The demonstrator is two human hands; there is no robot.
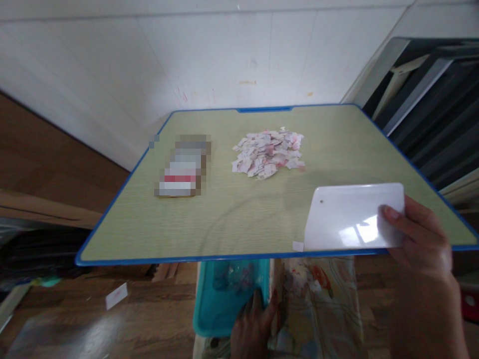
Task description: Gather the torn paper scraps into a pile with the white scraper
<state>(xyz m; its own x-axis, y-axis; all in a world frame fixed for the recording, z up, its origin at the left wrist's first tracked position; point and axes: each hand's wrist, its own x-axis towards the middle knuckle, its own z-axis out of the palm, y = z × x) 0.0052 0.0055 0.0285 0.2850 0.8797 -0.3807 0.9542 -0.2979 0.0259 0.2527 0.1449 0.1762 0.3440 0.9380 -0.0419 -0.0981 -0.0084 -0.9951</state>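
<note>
My right hand (426, 239) grips the right end of a white plastic scraper (348, 219), which has a small hole in one corner. It holds the scraper at the front right edge of the table (224, 219), beside a small white paper scrap (298, 246). Below the front edge, my left hand (254, 321) has its fingers over the right rim of a teal plastic container (215, 316). Something transparent and crinkled lies inside the container, too blurred to name. On the tabletop, a heap of torn paper pieces (267, 154), white with pink marks, lies behind the scraper.
A pixelated flat rectangular item (181, 167) lies on the table's left side. A white wall (224, 55) stands behind the table. Dark folded frames (434, 99) lean at the right. A patterned cloth (318, 319) with paper scraps and a loose paper piece (117, 296) are below.
</note>
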